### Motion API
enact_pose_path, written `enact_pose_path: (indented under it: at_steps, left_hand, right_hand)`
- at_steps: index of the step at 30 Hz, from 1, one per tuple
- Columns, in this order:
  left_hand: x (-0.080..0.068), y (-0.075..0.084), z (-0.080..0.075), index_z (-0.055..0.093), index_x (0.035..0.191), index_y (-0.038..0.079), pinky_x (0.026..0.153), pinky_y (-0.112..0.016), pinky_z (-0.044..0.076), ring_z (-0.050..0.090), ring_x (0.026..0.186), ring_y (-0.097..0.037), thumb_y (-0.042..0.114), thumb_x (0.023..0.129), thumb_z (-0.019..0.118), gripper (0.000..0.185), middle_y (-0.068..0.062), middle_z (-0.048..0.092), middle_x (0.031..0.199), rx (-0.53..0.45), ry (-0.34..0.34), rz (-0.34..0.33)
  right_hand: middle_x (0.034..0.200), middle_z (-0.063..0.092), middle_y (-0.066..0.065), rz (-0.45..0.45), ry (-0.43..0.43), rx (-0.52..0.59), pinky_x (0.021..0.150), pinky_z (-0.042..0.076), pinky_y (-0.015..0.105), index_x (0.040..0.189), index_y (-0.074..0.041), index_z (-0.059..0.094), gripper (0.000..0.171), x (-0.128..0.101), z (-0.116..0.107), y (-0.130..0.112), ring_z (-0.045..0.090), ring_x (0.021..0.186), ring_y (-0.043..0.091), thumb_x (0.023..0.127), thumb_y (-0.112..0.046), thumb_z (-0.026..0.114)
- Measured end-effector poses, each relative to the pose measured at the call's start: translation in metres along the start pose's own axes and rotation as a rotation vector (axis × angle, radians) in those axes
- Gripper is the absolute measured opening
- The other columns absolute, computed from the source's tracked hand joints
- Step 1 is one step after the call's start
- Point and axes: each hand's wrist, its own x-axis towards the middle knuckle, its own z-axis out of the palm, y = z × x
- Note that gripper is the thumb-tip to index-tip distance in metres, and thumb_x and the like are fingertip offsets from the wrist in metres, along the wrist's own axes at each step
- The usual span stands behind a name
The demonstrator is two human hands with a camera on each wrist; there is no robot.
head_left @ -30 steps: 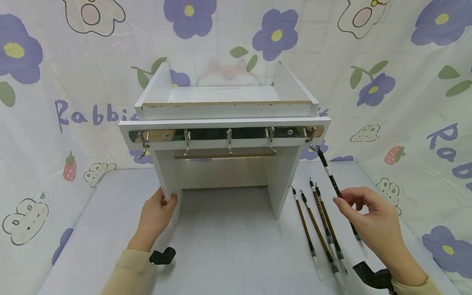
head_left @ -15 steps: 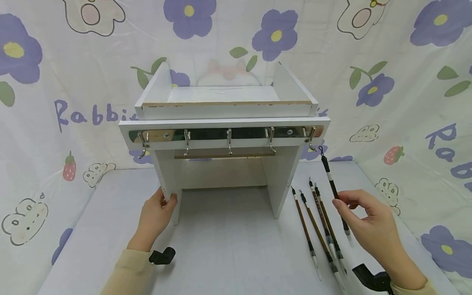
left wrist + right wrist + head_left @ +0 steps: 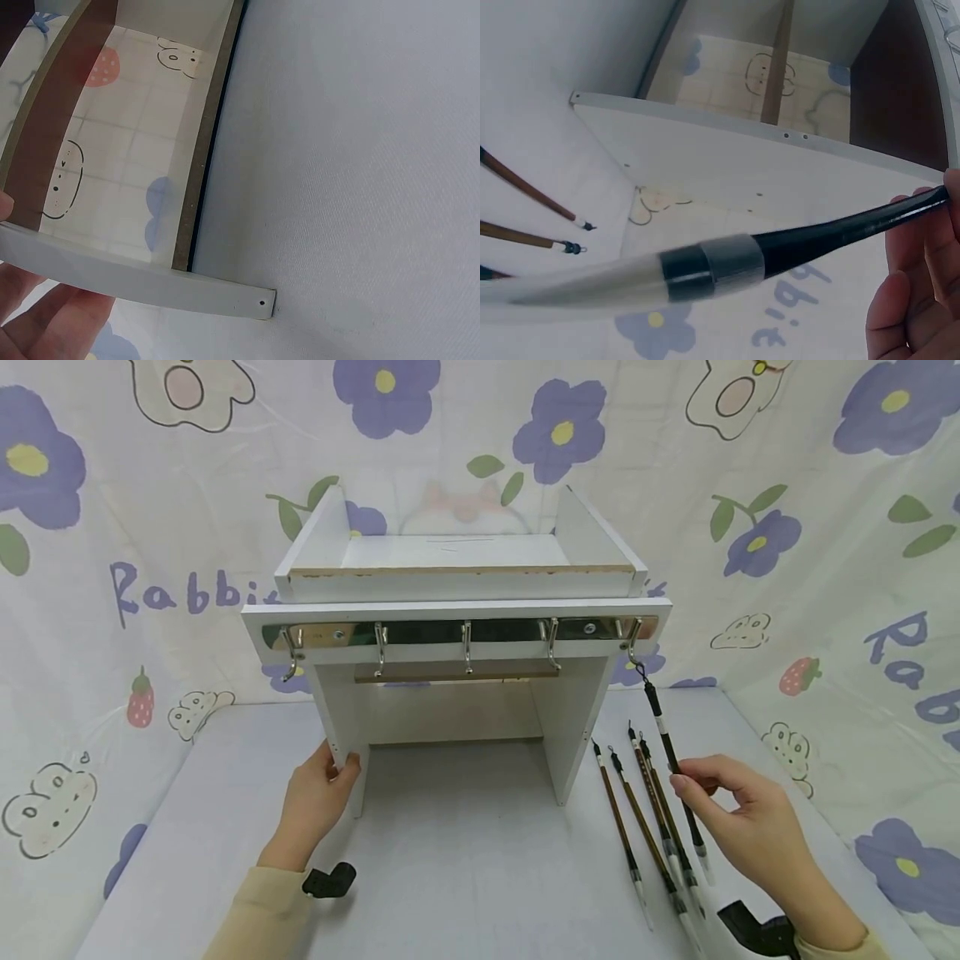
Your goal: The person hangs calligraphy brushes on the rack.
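My right hand (image 3: 738, 831) pinches a black-handled calligraphy brush (image 3: 663, 731) between thumb and fingertips. The brush slants with its hanging loop upward, right at the tip of the rightmost metal hook (image 3: 635, 642). Its pale bristle end (image 3: 592, 289) points down and looms large in the right wrist view. My left hand (image 3: 315, 806) grips the left side panel of a white wooden rack (image 3: 457, 587), thumb on the inner side and fingers outside, as the left wrist view (image 3: 67, 315) also shows. Along the rack's front runs a shiny hook strip (image 3: 502, 632) with several hooks.
Several brown-handled brushes (image 3: 618, 827) lie on the white tabletop (image 3: 465, 877) right of the rack, bristles toward me. Behind stands a patterned cloth backdrop (image 3: 457, 443) with flowers and rabbits. Each wrist carries a black camera mount (image 3: 330, 881).
The brush's loop first swung slightly right of the hook, then came back left to its tip. My right hand shifted a little left and down. The left hand and rack stayed put.
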Motion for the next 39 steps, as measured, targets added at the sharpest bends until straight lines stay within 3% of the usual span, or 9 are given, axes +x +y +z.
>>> enact_pose_path:
  at_steps: [5,18,39]
  left_hand:
    - [-0.0004,0.0002,-0.0003,0.041,0.146,0.014,0.085,-0.056,0.05,0.056,0.115,-0.042,0.038,0.1,0.046,0.051,-0.019,0.052,0.137,0.003,-0.001,0.005]
    - [0.0,0.0003,0.0,0.042,0.145,0.014,0.084,-0.055,0.051,0.057,0.115,-0.041,0.038,0.1,0.046,0.051,-0.019,0.053,0.136,0.004,-0.001,0.0]
    - [0.0006,0.0004,-0.0005,0.043,0.145,0.014,0.086,-0.056,0.05,0.056,0.117,-0.041,0.037,0.1,0.046,0.05,-0.019,0.053,0.137,0.005,-0.002,-0.008]
  right_hand:
    - [0.084,0.066,-0.004,0.008,-0.012,0.009,0.064,0.041,0.013,0.097,-0.017,0.072,0.031,-0.0006,-0.0008,0.0006,0.054,0.076,0.002,0.079,0.007,0.074]
    - [0.081,0.064,-0.004,0.059,-0.005,-0.009,0.063,0.039,0.015,0.096,-0.016,0.072,0.027,-0.0003,-0.0011,0.0014,0.053,0.073,0.001,0.079,0.004,0.075]
    - [0.081,0.066,-0.003,0.067,0.037,-0.003,0.058,0.039,0.016,0.095,-0.013,0.073,0.026,0.0041,-0.0022,-0.0044,0.055,0.073,0.002,0.077,0.006,0.076]
